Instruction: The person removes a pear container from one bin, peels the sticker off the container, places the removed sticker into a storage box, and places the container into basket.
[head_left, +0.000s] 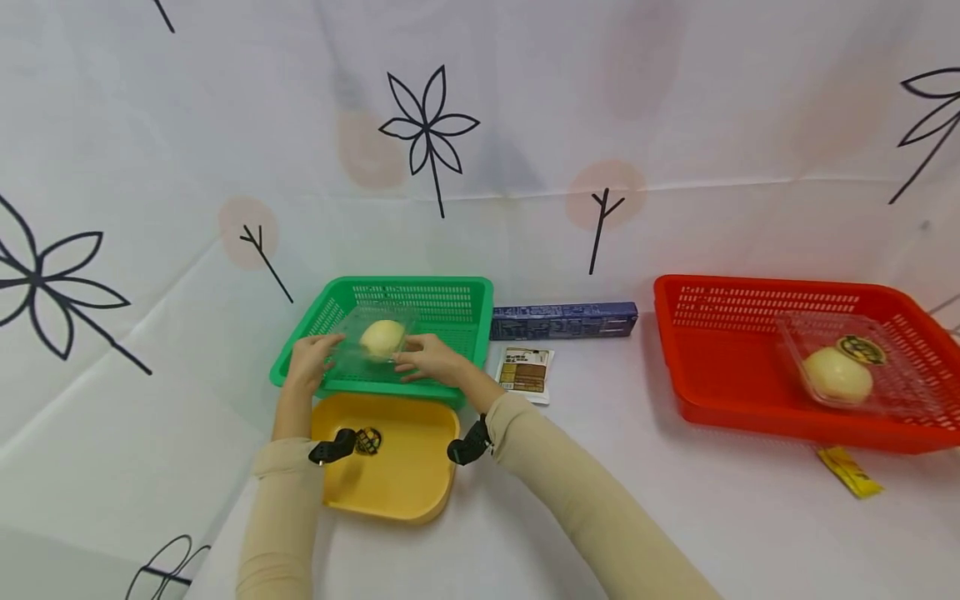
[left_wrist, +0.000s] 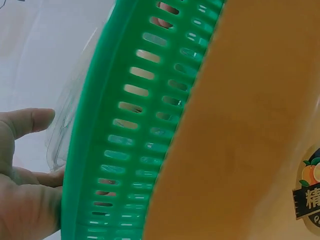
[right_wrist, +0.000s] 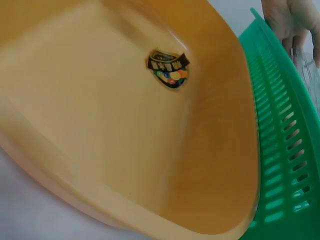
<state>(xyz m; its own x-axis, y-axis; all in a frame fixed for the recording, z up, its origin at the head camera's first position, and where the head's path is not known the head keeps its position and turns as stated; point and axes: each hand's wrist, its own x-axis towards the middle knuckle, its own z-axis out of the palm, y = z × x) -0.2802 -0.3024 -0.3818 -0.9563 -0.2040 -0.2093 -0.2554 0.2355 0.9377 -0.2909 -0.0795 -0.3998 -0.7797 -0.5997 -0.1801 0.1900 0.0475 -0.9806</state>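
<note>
Clear box [head_left: 347, 354] and the pale round item [head_left: 382, 339] inside it: both lay in the green basket [head_left: 481, 325], near the back left corner of the bench [head_left: 540, 517]. My left grip [head_left: 311, 362] and right grip [head_left: 435, 360] held the box at opposite sides — fingers partly bent. The yellow tub [head_left: 412, 471] stood just frontward.

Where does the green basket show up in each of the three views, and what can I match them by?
Head: the green basket is left of centre, just beyond the yellow tray.
Left wrist: the green basket slants top to bottom, left of centre.
Right wrist: the green basket lies along the right side.
Shared landmark: the dark sticker inside the yellow tray.
</note>
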